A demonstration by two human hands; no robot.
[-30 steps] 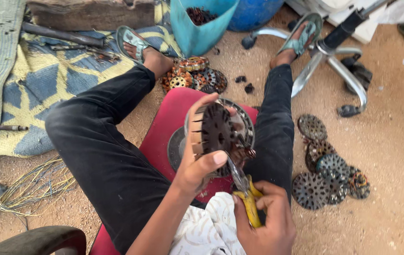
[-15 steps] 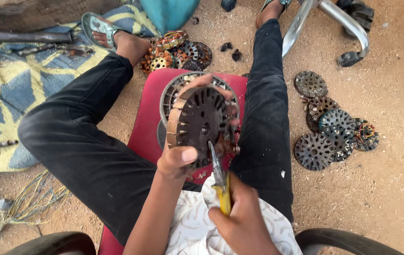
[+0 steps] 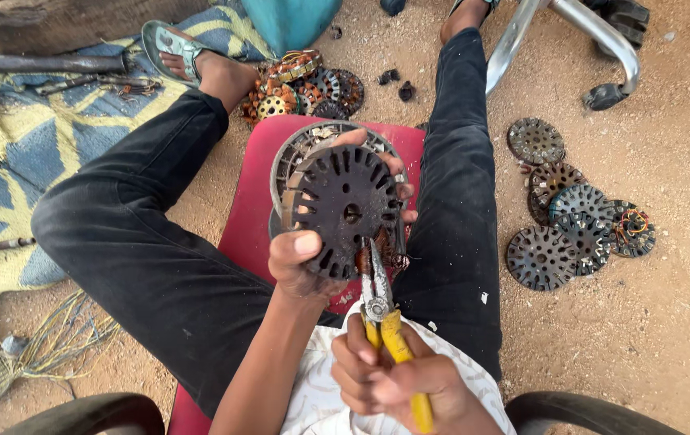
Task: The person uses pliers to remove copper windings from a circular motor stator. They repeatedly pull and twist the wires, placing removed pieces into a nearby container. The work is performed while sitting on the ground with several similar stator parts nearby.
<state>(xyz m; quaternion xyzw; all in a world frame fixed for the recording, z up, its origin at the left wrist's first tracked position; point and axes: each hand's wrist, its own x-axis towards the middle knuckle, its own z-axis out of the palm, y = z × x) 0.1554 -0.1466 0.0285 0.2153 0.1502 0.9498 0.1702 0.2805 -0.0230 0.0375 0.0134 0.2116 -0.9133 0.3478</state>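
Note:
My left hand (image 3: 312, 250) grips a dark round slotted motor stator (image 3: 343, 211), held upright over a red seat (image 3: 242, 217) between my legs. The thumb lies on its lower face and the fingers wrap its far rim. My right hand (image 3: 397, 380) holds yellow-handled pliers (image 3: 383, 322). Their jaws bite at copper winding on the lower right edge of the stator. A round metal housing (image 3: 296, 153) sits on the seat behind the stator.
Several bare stator discs (image 3: 574, 213) lie on the sandy ground at right. More stators with copper windings (image 3: 300, 80) are heaped ahead by a teal bucket (image 3: 290, 20). A chair base (image 3: 578, 32) is at upper right, a patterned mat (image 3: 47, 153) at left with loose wires (image 3: 63, 338).
The view has dipped closer. My left hand turned the stator so its flat face points up at me. The pliers moved up to its lower right edge.

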